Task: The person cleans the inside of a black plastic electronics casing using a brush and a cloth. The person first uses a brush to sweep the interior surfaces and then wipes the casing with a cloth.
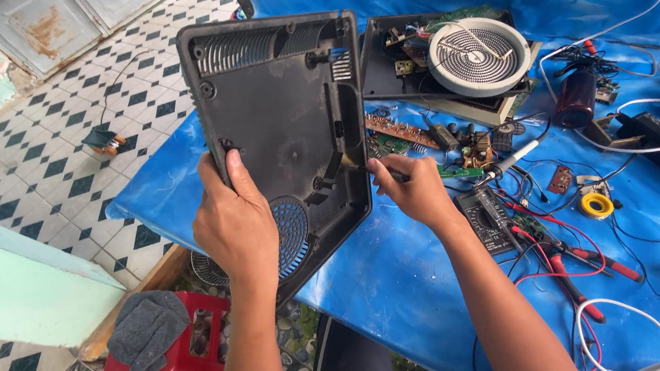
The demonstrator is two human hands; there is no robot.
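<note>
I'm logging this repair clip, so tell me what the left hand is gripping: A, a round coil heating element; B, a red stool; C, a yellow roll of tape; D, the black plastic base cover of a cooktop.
D: the left hand clasps the edge of the black plastic base cover, held upright over the blue table.

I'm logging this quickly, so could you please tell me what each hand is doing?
Left hand: closed on the black cover.
Right hand: closed on a thin tool at the cover's edge.

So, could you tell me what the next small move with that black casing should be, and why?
Probably steady the black plastic casing with the left hand and press the tool tip squarely in. The casing stands tilted on its edge over the blue tarp, and the right hand holds a slim tool at its side edge.
</note>
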